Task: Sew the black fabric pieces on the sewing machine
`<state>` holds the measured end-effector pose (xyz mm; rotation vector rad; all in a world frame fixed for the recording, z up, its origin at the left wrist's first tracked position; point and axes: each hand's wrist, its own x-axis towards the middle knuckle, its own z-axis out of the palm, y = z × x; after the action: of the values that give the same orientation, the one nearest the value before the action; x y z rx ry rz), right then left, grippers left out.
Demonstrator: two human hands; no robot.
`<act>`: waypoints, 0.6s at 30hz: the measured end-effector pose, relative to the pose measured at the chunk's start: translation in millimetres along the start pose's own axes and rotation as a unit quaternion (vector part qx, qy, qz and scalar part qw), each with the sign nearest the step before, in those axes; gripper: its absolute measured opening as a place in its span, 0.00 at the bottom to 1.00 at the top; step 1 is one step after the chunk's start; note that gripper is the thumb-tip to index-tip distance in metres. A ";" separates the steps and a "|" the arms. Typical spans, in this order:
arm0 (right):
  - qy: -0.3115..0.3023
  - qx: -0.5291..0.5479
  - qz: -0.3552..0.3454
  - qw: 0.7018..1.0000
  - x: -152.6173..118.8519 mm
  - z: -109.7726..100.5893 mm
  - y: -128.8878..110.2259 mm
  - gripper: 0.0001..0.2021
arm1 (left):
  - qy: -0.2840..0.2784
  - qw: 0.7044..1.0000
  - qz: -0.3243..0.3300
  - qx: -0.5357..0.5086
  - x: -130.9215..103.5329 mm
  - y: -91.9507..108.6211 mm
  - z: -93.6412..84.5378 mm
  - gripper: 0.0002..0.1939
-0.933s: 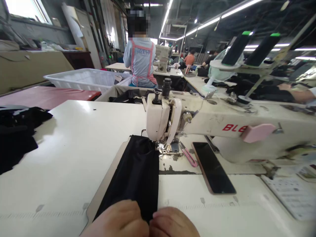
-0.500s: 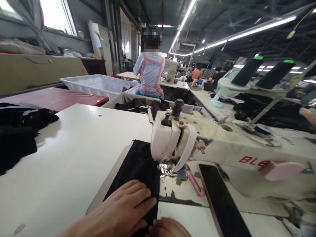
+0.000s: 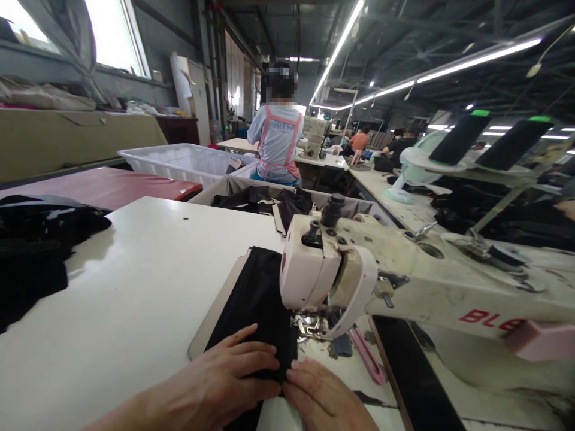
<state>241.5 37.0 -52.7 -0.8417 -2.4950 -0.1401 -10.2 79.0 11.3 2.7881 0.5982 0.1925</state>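
Left hand (image 3: 224, 374) lies flat and spread, palm down, on the strip of black fabric (image 3: 256, 293), fingers pointing toward the needle. Half a second ago it sat lower, near the front edge of the sewing table (image 3: 135, 287); a little before that both hands were bunched at the strip's near end. The right hand (image 3: 321, 398) has come up beside it, fingers extended and pressing the strip's right edge, nothing pinched that I can see. Both hands now sit just short of the presser foot (image 3: 309, 326), and less of the strip shows between them and the machine head, so I judge the cloth is being fed through and the seam is well along.

That strip runs from under the hands, along the beige plate set into the tabletop, and under the sewing machine (image 3: 359, 281) head.

Counted: one sewing machine in front, one black strip under the foot, one pink thread snips (image 3: 368, 362) just right of the foot, one dark phone (image 3: 413, 377) lying beside the snips toward the right edge. Two thread cones (image 3: 458, 137) with green tops stand on the rack at the far right. One heap of black cloth (image 3: 36, 245) rests at the left edge, one white plastic bin (image 3: 179, 160) beyond the far edge. One person in a pink apron (image 3: 277, 140) stands with back turned; at least two more sit farther off, too small to count surely.
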 end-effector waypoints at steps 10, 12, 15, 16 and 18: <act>-0.039 -0.119 0.019 0.992 -2.6 9.3 6.6 0.29 | 0.049 0.995 -0.030 -0.076 18.0 -32.8 7.9 0.19; -0.053 -0.126 0.030 0.990 -3.6 9.1 4.2 0.30 | 0.050 0.995 -0.040 -0.080 21.5 -38.1 7.6 0.18; -0.063 -0.109 0.046 0.991 -3.2 8.0 0.4 0.31 | 0.045 0.995 -0.057 -0.070 26.7 -44.3 6.4 0.18; -0.064 -0.101 0.056 0.991 -2.8 7.6 -0.7 0.31 | 0.049 0.994 -0.066 -0.068 28.5 -46.2 6.6 0.18; -0.063 -0.084 0.073 0.992 -1.3 6.6 -2.8 0.30 | 0.056 0.993 -0.084 -0.065 32.0 -50.3 8.3 0.18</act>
<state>238.0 35.7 -58.9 -1.1298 -2.5528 -0.2566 1.1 134.4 -9.5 2.5991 0.8120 0.3428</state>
